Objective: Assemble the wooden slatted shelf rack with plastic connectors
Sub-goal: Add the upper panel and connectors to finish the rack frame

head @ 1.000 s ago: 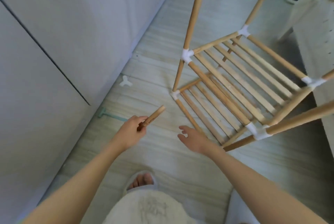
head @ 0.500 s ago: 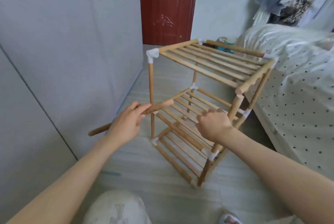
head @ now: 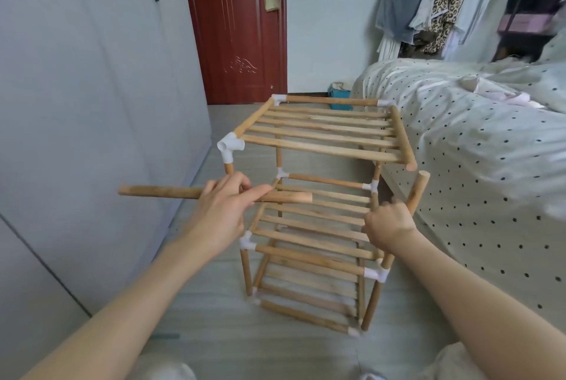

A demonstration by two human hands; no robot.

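Gripping loose dowel [head: 171,191] – left hand [head: 221,214], right hand [head: 387,223] clasping rack post [head: 416,192], near bed edge [head: 407,195]

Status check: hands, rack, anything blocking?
Left hand holds loose dowel level. Right hand grips front-right post, unjoined to top shelf. Corner connector sockets open. Nothing blocking.

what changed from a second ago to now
The right hand, open and free a second ago, now grips the rack's near right post. The view lifted from the floor to the rack top. The left hand still holds the loose dowel, now level.
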